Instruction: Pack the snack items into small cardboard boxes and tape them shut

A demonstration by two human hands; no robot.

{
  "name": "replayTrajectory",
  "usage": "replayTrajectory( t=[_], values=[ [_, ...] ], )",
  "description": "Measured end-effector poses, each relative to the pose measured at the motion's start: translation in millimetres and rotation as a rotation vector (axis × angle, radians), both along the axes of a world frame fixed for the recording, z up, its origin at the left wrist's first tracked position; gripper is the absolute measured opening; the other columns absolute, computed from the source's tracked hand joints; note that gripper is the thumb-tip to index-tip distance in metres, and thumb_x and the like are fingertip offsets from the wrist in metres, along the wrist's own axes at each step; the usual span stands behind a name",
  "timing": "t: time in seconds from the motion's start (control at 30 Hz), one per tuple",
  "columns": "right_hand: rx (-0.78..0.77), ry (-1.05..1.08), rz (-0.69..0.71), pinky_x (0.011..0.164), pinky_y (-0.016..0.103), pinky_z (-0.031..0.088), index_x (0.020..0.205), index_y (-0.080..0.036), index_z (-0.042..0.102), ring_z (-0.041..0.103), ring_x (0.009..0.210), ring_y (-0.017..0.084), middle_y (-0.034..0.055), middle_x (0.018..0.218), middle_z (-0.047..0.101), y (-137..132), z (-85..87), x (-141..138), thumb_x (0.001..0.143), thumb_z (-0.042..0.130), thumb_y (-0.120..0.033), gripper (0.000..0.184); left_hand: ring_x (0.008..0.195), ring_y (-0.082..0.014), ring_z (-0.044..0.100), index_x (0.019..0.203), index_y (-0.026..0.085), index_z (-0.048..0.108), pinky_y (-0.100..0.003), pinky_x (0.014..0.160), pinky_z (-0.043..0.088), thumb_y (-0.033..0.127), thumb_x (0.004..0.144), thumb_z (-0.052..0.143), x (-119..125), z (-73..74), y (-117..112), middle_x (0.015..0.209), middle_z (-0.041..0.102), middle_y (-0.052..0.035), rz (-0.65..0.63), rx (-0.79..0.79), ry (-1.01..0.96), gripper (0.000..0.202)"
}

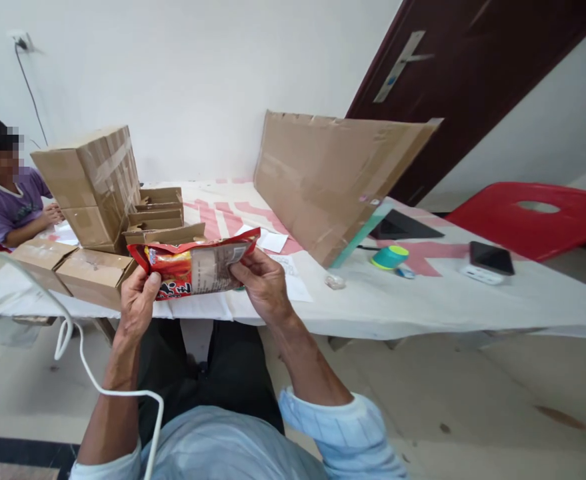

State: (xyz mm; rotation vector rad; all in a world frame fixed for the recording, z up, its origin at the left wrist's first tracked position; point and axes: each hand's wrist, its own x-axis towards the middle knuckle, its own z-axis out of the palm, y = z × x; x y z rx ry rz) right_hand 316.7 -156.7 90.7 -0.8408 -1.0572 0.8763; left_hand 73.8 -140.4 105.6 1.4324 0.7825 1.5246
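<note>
A red food packet (177, 270) with a printed front and a greyish text panel is held up above the table's near edge. My left hand (140, 297) is closed on its left end, thumb on the front. On the right end, my right hand (263, 280) pinches the packet between thumb and fingers. The packet's lower edge hangs free between the hands, and its back is hidden. Just behind it stand open cardboard trays (157, 217), and cardboard boxes (93, 270) lie to the left of my left hand.
A tall taped carton (90, 187) stands at left, with a person (5, 200) beyond it. A cardboard panel (333, 173) leans at the back. To the right are a teal tape roll (390, 257), a phone (491, 257) and a red chair (533, 217). A white cable (103, 390) crosses at left.
</note>
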Motion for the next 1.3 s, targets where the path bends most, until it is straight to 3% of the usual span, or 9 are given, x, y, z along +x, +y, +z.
replayTrajectory(
  t=[0.17,0.37,0.53,0.63,0.7,0.8,0.93,1.13,1.3],
  values=[
    [-0.131,0.051,0.141,0.087,0.040,0.065,0.106,-0.023,0.080,0.076,0.099,0.027,0.0066,0.107,0.083,3.0,-42.2,3.0,0.066,0.097,-0.051,0.051,0.087,-0.0265,0.076,0.105,0.016,0.084,-0.036,0.085,0.063,0.060,0.077,0.088,-4.8,-23.7,-2.0,0.092,0.082,-0.0071,-0.119,-0.138,0.123,0.052],
    [-0.363,-0.003,0.648,0.086,0.043,0.066,0.105,-0.017,0.081,0.077,0.095,0.027,0.0110,0.102,0.082,-9.8,-106.1,27.7,0.066,0.099,-0.055,0.058,0.096,-0.0317,0.077,0.101,0.017,0.087,-0.042,0.094,0.062,0.058,0.081,0.086,-14.4,-54.5,-7.1,0.097,0.084,-0.0105,-0.221,-0.205,0.254,0.046],
    [-0.515,0.214,0.817,0.077,0.045,0.067,0.122,-0.020,0.077,0.079,0.108,0.033,0.0180,0.119,0.081,-14.5,-123.3,43.2,0.074,0.077,-0.088,0.083,0.121,-0.0353,0.073,0.115,0.022,0.087,-0.050,0.110,0.055,0.043,0.095,0.075,-21.7,-38.3,-6.2,0.127,0.080,-0.0164,-0.332,0.061,0.449,0.032],
    [-0.635,0.201,0.887,0.064,0.036,0.065,0.116,-0.016,0.077,0.081,0.095,0.032,0.0180,0.105,0.083,-20.6,-132.0,37.7,0.083,0.066,-0.089,0.081,0.146,-0.0358,0.058,0.127,0.030,0.083,-0.060,0.122,0.044,0.022,0.097,0.067,-16.0,-23.0,-9.5,0.148,0.071,-0.0149,-0.419,0.283,0.681,0.035],
    [-0.664,0.210,0.853,0.058,0.030,0.063,0.105,-0.016,0.078,0.081,0.080,0.027,0.0135,0.091,0.083,-27.3,-137.7,31.5,0.082,0.075,-0.081,0.070,0.159,-0.0355,0.044,0.129,0.036,0.081,-0.065,0.125,0.039,0.009,0.094,0.063,-10.8,-15.8,-14.7,0.158,0.064,-0.0109,-0.442,0.391,0.866,0.049],
    [-0.616,0.274,0.739,0.071,0.031,0.066,0.099,-0.018,0.078,0.079,0.075,0.022,0.0080,0.088,0.083,-37.5,-140.2,27.0,0.076,0.091,-0.061,0.050,0.164,-0.0376,0.034,0.136,0.045,0.076,-0.070,0.124,0.039,-0.005,0.085,0.059,-9.1,-9.9,-19.4,0.167,0.055,-0.0068,-0.446,0.469,1.108,0.073],
    [-0.550,0.320,0.593,0.087,0.039,0.067,0.108,-0.022,0.079,0.081,0.086,0.025,0.0087,0.102,0.085,-43.7,-132.5,43.3,0.072,0.095,-0.049,0.048,0.163,-0.0377,0.036,0.163,0.039,0.049,-0.069,0.125,0.039,-0.002,0.084,0.063,-15.2,-4.5,4.7,0.171,0.047,-0.0126,-0.240,0.449,1.211,0.091],
    [-0.374,0.317,0.130,0.090,0.044,0.067,0.115,-0.030,0.075,0.080,0.097,0.028,0.0055,0.113,0.084,-24.4,-112.5,103.0,0.069,0.095,-0.044,0.052,0.144,-0.0413,0.055,0.149,0.017,0.058,-0.060,0.117,0.047,0.018,0.081,0.086,15.4,12.4,78.8,0.154,0.059,-0.0234,0.108,0.391,1.504,0.074],
    [-0.182,0.229,-0.113,0.067,0.035,0.064,0.093,-0.027,0.073,0.069,0.064,0.018,0.0003,0.080,0.077,21.3,-93.0,148.4,0.065,0.096,-0.038,0.038,0.119,-0.0338,0.064,0.123,0.019,0.070,-0.045,0.094,0.053,0.015,0.093,0.072,31.7,18.2,87.0,0.121,0.071,-0.0147,0.247,0.366,1.631,0.031]
  ],
)
